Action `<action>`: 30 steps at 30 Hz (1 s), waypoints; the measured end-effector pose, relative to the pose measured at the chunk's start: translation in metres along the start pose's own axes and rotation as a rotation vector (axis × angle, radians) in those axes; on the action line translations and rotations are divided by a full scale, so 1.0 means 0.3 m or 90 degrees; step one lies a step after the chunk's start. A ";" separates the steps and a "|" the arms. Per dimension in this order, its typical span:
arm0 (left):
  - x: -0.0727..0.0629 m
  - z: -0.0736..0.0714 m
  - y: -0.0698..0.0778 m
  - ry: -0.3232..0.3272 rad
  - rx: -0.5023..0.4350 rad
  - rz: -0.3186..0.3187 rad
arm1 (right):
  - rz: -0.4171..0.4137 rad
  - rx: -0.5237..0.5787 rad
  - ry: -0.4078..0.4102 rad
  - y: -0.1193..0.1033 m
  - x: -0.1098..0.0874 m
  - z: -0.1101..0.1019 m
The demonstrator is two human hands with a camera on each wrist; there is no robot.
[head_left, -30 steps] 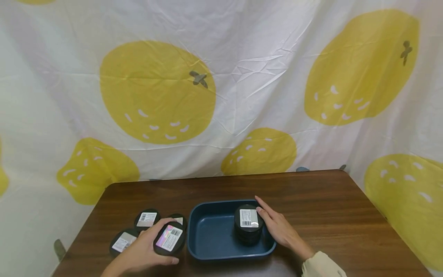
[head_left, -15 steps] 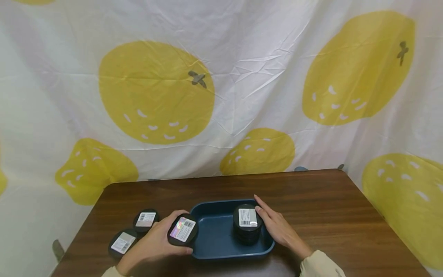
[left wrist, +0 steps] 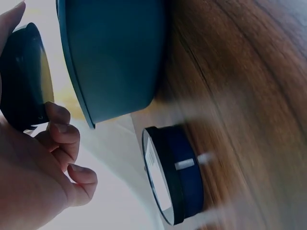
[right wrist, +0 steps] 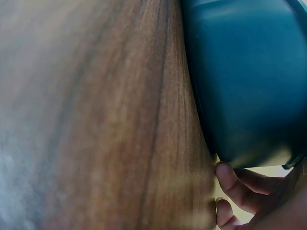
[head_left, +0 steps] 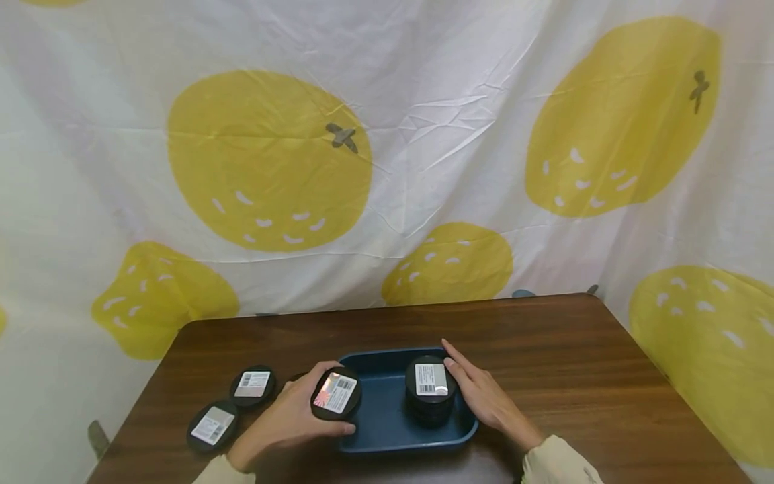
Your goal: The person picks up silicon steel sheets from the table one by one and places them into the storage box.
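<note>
My left hand (head_left: 296,407) grips a flat round black jar (head_left: 336,394) by its sides, thumb at the near side and fingers at the far side. The jar is lifted over the left rim of a dark blue tray (head_left: 387,445), its barcode label facing up. Inside the tray, at the right, stands a stack of similar jars (head_left: 431,393). My right hand (head_left: 484,396) holds the tray's right side, its fingers (right wrist: 235,189) around the outer wall and its thumb at the top of the stack.
Two labelled jars (head_left: 252,385) (head_left: 211,425) lie on the brown wooden table (head_left: 580,376) at the left. Another jar (left wrist: 172,175) stands beside the tray, mostly hidden behind my left hand in the head view. A lemon-print curtain (head_left: 447,154) hangs behind the table.
My left hand has carried its jar rightward, from beside the tray to over its left rim. My right hand has stayed at the tray's right side.
</note>
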State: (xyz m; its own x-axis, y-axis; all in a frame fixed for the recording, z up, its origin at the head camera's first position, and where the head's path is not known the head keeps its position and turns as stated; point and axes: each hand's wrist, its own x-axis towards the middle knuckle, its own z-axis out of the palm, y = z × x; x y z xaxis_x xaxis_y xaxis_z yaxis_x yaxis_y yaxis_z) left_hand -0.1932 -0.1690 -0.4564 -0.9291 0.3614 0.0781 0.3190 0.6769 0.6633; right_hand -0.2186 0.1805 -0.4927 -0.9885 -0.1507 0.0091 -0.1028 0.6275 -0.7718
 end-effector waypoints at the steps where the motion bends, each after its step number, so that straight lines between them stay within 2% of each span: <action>1: 0.004 0.004 0.001 0.004 0.005 0.001 | 0.001 -0.001 -0.001 0.000 0.000 0.000; 5: 0.017 0.021 0.003 0.021 0.029 0.014 | 0.004 -0.007 0.000 0.003 0.001 0.001; 9: 0.032 0.041 0.002 0.040 0.083 0.040 | 0.006 -0.007 0.000 0.003 0.000 0.001; 14: 0.050 0.060 0.011 0.050 0.145 0.035 | 0.005 -0.004 0.004 0.000 -0.003 0.000; 30: 0.107 0.098 0.016 0.058 0.221 0.074 | 0.009 0.000 0.000 0.000 0.002 -0.001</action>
State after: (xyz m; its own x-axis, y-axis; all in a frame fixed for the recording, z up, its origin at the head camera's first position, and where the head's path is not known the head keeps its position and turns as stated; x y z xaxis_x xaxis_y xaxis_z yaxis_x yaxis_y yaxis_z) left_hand -0.2160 -0.1354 -0.4726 -0.8907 0.4011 0.2141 0.4535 0.8170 0.3561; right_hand -0.2192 0.1806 -0.4927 -0.9898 -0.1424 -0.0021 -0.0889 0.6292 -0.7722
